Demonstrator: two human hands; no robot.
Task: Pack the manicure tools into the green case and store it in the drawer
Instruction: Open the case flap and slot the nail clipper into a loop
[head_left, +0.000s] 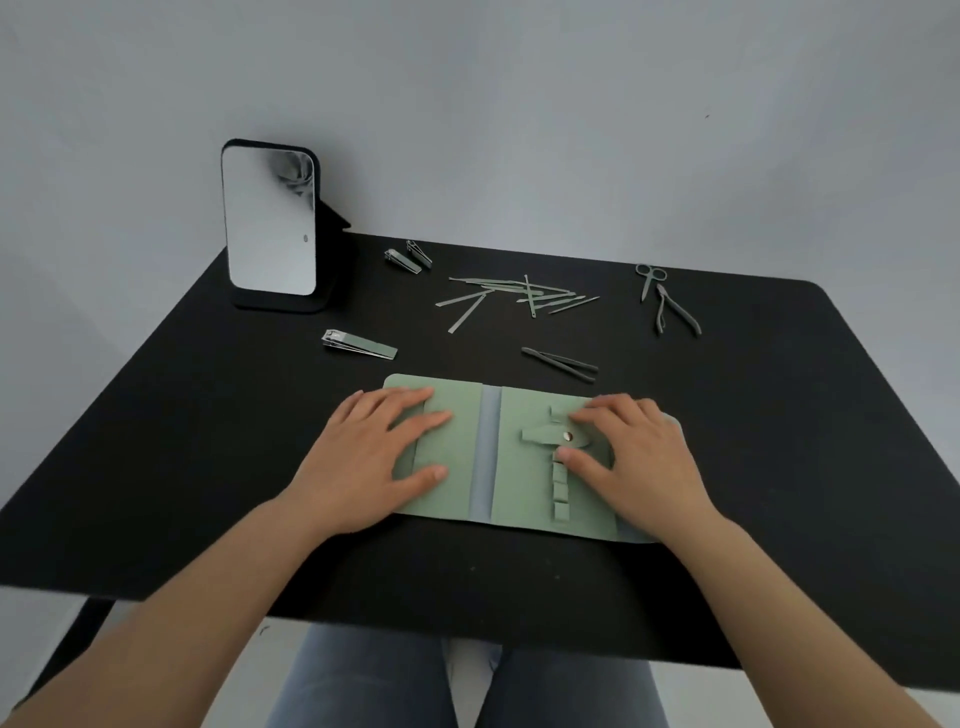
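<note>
The green case (524, 410) lies spread flat near the table's front, its loops and snap strap showing on the right half. My left hand (374, 462) rests flat on the left flap, and my right hand (634, 457) lies flat on the right half beside the strap. Behind the case lie a large nail clipper (358, 344), tweezers (561, 364), a heap of several thin green tools (519, 296), two small clippers (408, 255), scissors (648, 280) and cuticle nippers (675, 310). No drawer is in view.
A standing mirror (270, 218) on a black base sits at the table's back left corner. The black table (156, 441) meets a grey wall at the back. My knees in jeans (384, 680) show below the front edge.
</note>
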